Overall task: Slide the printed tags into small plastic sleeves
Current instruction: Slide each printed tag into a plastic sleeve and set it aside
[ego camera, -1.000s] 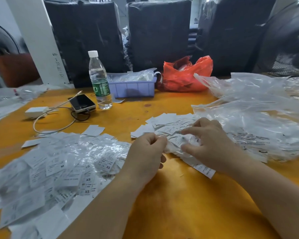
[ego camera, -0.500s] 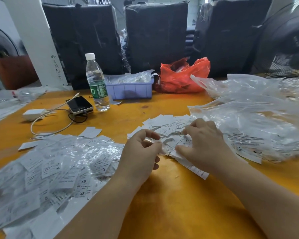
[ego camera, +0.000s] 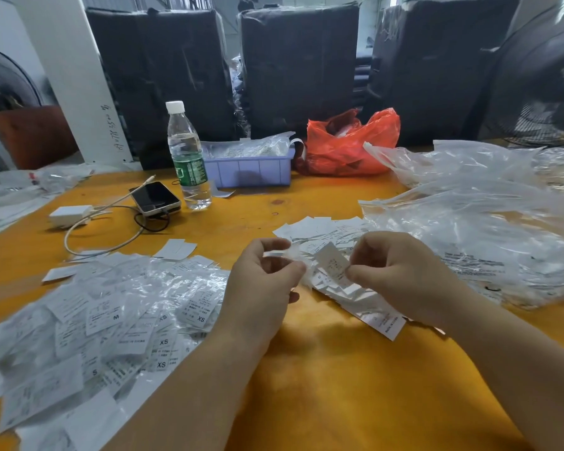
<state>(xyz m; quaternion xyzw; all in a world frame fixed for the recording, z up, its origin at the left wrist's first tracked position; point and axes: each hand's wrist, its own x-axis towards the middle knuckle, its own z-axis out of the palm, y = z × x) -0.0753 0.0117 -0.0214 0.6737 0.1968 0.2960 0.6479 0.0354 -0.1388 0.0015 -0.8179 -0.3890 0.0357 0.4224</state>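
My right hand [ego camera: 401, 271] pinches a white printed tag [ego camera: 332, 265] between thumb and forefinger, tilted toward my left hand. My left hand [ego camera: 264, 281] holds a small clear plastic sleeve [ego camera: 290, 255] at its fingertips, just left of the tag. Under both hands lies a loose pile of printed tags [ego camera: 326, 229] on the orange table [ego camera: 339, 385]. A big heap of tags in sleeves [ego camera: 111, 314], marked XS, S and M, covers the table at the left.
Large clear plastic bags [ego camera: 485, 222] spread at the right. At the back stand a water bottle [ego camera: 188, 157], a phone [ego camera: 155, 198] with cable and white charger [ego camera: 70, 214], a blue tray [ego camera: 248, 170] and a red bag [ego camera: 349, 148].
Both hands lifted off the tag pile. My right hand now holds a single tag up, and my left hand's fingers have opened around a sleeve.
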